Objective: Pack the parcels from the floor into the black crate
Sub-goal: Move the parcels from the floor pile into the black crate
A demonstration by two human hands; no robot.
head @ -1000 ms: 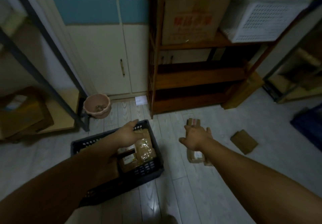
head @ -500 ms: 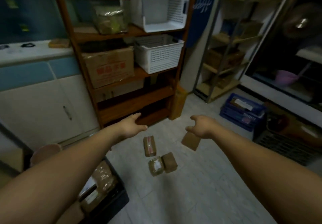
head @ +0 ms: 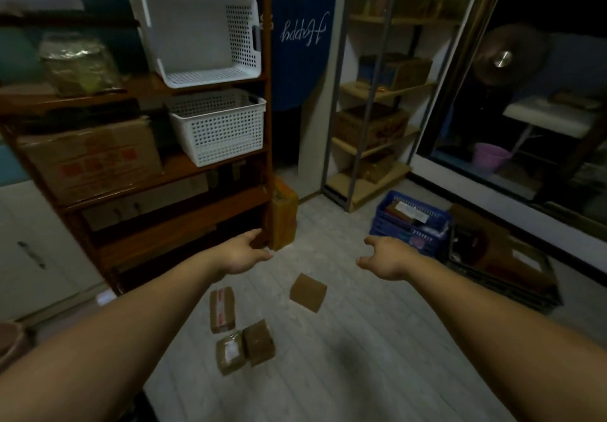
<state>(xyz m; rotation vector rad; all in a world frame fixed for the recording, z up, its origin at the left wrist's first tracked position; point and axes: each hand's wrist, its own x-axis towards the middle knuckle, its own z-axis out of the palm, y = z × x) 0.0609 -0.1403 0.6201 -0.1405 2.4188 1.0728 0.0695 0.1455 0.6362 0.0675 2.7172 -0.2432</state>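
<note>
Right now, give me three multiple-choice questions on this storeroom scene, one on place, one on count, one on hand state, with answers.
1. Where is the blue plastic crate?
A. on the floor, right of the hands
B. on the wooden shelf
C. in the left hand

2. How many brown wrapped parcels lie on the pale floor?
A. two
B. four
C. six

3. What are the hands holding?
A. a parcel each
B. one basket
C. nothing

A: it sits on the floor by the metal rack.
B: four show below the hands.
C: left hand and right hand are open, empty.
</note>
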